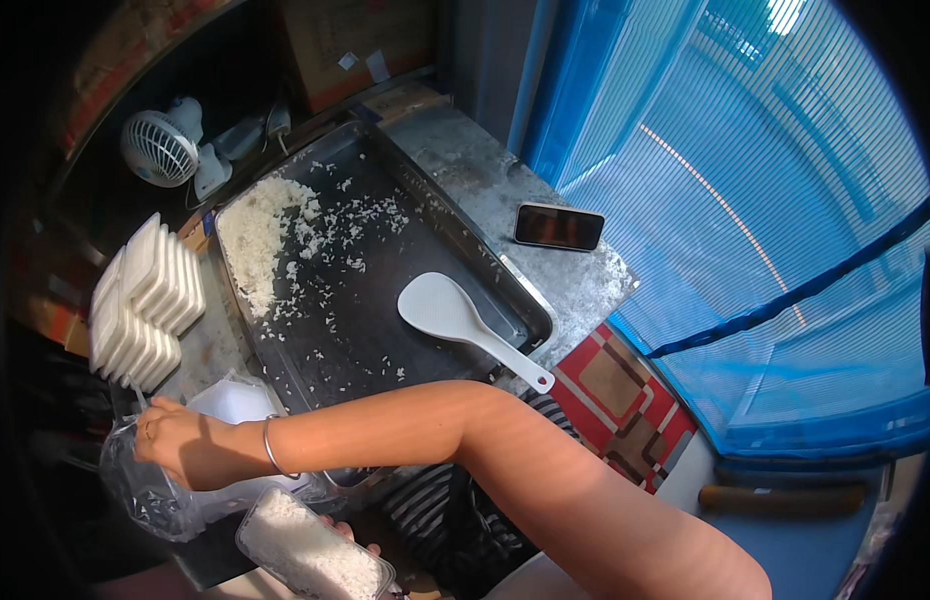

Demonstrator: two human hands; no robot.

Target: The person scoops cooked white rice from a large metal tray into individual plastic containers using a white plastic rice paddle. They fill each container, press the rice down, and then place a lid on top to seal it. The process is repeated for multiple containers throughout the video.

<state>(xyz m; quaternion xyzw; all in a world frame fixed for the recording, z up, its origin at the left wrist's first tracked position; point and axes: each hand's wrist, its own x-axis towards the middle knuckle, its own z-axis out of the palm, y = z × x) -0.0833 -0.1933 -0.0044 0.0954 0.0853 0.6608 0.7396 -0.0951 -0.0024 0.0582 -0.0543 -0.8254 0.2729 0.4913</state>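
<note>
My right arm reaches across to the left, and my right hand [184,448], with a bangle at the wrist, is at a clear plastic bag [154,510]. Its fingers are curled, but what they grip in the bag cannot be made out. White, flat-sided pieces [236,401] lie in the bag, partly behind this hand. Below, a clear plastic container filled with cooked rice [315,547] is tilted in my left hand [345,529]; only some fingertips show past its edge. A white rice paddle [439,307] rests on a large dark metal tray [375,352], its handle over the near rim.
Cooked rice [255,232] is heaped at the tray's left end, with loose grains around. Stacked white containers [146,300] stand left of the tray. A small fan [161,146] is behind. A phone [559,226] leans at the table's [465,157] right, near blue mesh [735,225].
</note>
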